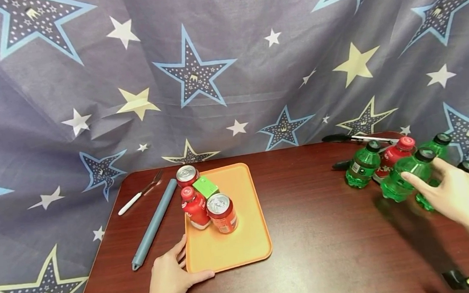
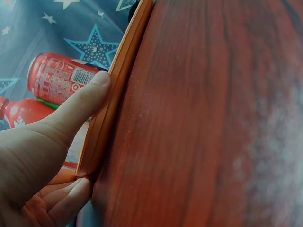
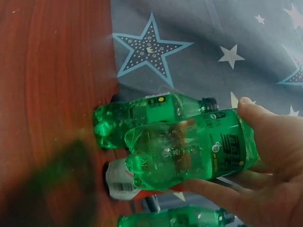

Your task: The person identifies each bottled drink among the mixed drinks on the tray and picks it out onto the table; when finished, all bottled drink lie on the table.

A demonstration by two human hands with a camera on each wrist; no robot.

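Observation:
My left hand point(image 1: 171, 274) grips the near left corner of an orange tray point(image 1: 247, 220). In the left wrist view its thumb point(image 2: 80, 101) lies along the rim, with the fingers curled at the corner. On the tray stand a red bottle point(image 1: 196, 210), a red can point(image 1: 224, 218), another can point(image 1: 187, 175) behind, and a green box point(image 1: 206, 186). At the right, my right hand point(image 1: 456, 192) holds a green soda bottle point(image 3: 189, 151) off the table, tilted, its base lifted. Close by stand another green bottle point(image 1: 362, 168) and a red-capped bottle point(image 1: 398, 151).
Left of the tray lie a blue-grey rod point(image 1: 155, 223) and a white-handled fork point(image 1: 132, 203). More green bottles point(image 1: 438, 146) stand behind my right hand. A black-handled utensil point(image 1: 342, 138) lies along the back edge. Star-patterned cloth point(image 1: 246, 94) hangs behind the wooden table point(image 1: 317, 232).

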